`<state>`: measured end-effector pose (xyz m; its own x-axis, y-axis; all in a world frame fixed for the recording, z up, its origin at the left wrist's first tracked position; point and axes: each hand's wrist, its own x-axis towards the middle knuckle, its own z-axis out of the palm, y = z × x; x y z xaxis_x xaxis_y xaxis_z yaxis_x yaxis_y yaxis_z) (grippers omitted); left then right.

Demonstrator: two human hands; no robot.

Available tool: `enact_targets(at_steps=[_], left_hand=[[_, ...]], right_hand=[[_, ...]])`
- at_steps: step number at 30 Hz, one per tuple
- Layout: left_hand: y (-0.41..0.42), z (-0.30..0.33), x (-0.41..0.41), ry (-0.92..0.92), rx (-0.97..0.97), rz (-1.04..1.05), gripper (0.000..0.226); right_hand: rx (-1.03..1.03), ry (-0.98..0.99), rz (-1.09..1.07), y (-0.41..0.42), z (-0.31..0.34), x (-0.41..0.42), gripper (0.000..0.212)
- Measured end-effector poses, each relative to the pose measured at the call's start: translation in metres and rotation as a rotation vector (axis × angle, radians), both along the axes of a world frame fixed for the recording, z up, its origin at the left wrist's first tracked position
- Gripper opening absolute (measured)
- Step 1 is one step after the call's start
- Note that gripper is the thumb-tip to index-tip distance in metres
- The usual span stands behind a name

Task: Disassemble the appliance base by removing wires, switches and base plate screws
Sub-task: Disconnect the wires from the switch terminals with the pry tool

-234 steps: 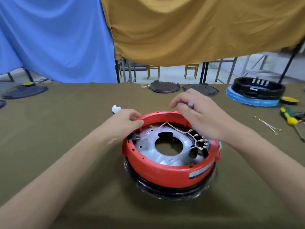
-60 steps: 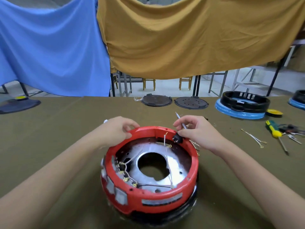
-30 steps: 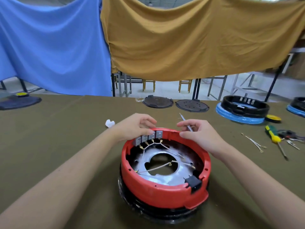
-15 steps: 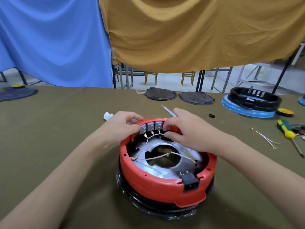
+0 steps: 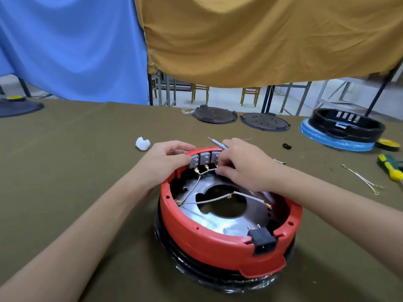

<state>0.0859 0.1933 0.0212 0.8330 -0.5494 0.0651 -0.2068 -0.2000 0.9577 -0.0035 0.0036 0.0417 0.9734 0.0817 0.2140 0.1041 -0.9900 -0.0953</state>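
- At the far left edge, a dark flat cover [image 5: 20,106] lies on the desk [image 5: 72,162], under a blue cloth [image 5: 72,46] hanging behind.
- A crumpled white scrap [image 5: 142,143] sits on the desk left of centre.
- The left hand [image 5: 165,160] grips the far rim of the red base [image 5: 218,243], fingers curled over the edge and thumb beside the grey switches [image 5: 201,159].
- The red base stands open side up in the lower middle of the frame, with a metal plate [image 5: 196,214] and white wires [image 5: 218,199] inside and a black socket [image 5: 262,239] on its near rim.
- The right hand [image 5: 242,166] reaches inside just right of the switches, fingers curled round a thin metal tool [image 5: 214,141], fingertips at a wire.
- Two black round covers [image 5: 265,122] lie at the far desk edge, under a mustard cloth [image 5: 261,40].
- At the right, a black ring on blue wrap [image 5: 340,131], loose wires [image 5: 362,178] and a yellow-green screwdriver [image 5: 391,166].
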Motion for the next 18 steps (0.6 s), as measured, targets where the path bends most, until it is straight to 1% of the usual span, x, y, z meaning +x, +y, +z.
enact_targets(at_steps=[5, 10, 12, 14, 16, 18], left_hand=[[0.001, -0.001, -0.001, -0.019, 0.012, 0.009, 0.021], [0.002, 0.0, -0.001, -0.033, 0.02, -0.001, 0.021], [0.002, -0.001, 0.0, -0.048, 0.021, 0.007, 0.021], [0.002, -0.001, 0.001, -0.064, 0.023, 0.01, 0.02], [0.003, -0.001, 0.002, -0.085, 0.024, -0.001, 0.02], [0.003, -0.002, 0.001, -0.087, 0.012, -0.014, 0.021]], right_hand=[[0.066, 0.038, 0.026, -0.001, 0.003, -0.003, 0.026], [0.059, 0.037, 0.015, -0.002, 0.007, -0.006, 0.025], [0.089, 0.053, 0.05, 0.0, 0.007, -0.009, 0.025], [0.134, 0.109, 0.118, 0.005, 0.004, -0.014, 0.02], [0.096, 0.065, 0.106, 0.005, 0.003, -0.016, 0.019], [0.129, -0.011, 0.025, -0.004, 0.007, -0.019, 0.022]])
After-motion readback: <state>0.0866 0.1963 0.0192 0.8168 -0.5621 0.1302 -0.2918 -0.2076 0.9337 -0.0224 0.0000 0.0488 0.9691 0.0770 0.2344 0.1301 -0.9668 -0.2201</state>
